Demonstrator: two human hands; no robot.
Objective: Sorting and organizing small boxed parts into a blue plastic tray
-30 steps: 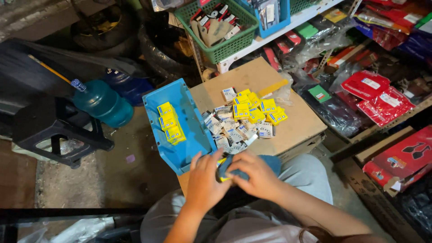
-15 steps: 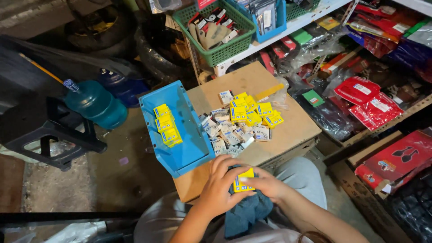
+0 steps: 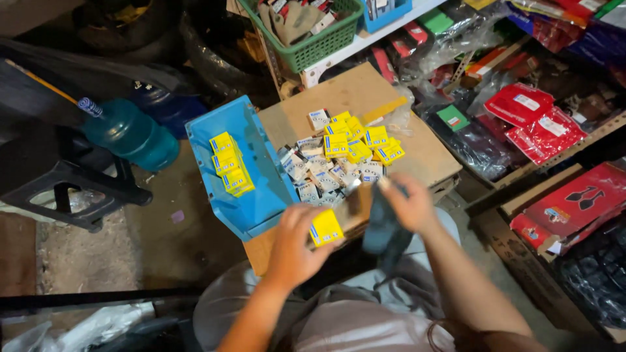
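Since before, hands parted: left hand (image 3: pixel 297 251) grip holds one small yellow cardboard box (image 3: pixel 325 227); right hand (image 3: pixel 405 205) grips one dark blue cloth (image 3: pixel 380 228). Four yellow boxes (image 3: pixel 230 169) in blue plastic bin (image 3: pixel 261 195). Cardboard table (image 3: pixel 424 153); cluttered storeroom shelves.

Hands now parted: yellow box (image 3: pixel 325 227) in left hand (image 3: pixel 297 242), blue cloth (image 3: pixel 381 225) in right hand (image 3: pixel 405 203)

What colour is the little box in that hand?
Yellow with a blue patch; the head view shows the little box in the left hand.
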